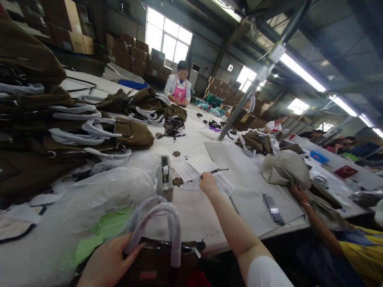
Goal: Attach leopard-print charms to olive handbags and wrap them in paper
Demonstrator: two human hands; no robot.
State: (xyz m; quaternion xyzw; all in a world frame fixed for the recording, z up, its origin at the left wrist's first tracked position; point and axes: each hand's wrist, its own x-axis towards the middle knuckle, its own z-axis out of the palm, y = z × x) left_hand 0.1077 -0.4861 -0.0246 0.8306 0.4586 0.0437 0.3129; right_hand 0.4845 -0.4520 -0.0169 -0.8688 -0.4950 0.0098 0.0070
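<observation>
My left hand [109,261] is closed on the top edge of a dark brown handbag [158,263], at the foot of its plastic-wrapped handles [175,223]. The bag's zipper runs along its top, and its lower part is out of view. Out over the table, my right hand [208,182] has its fingers pressed together at the edge of white paper sheets [202,164]. A thin black strap [220,170] lies right beside its knuckles; what the fingertips pinch is mostly hidden. Left of this hand lie a flower-shaped dark charm [177,181] and a grey tape dispenser [164,179].
Brown handbags [128,133] with wrapped handles are piled at left, behind clear plastic [116,187] and green cards [112,225]. A metal post [239,107] rises from the table. At right, a co-worker's hand [299,195] holds a beige cloth bag [285,169]. Another person [179,85] works across the table.
</observation>
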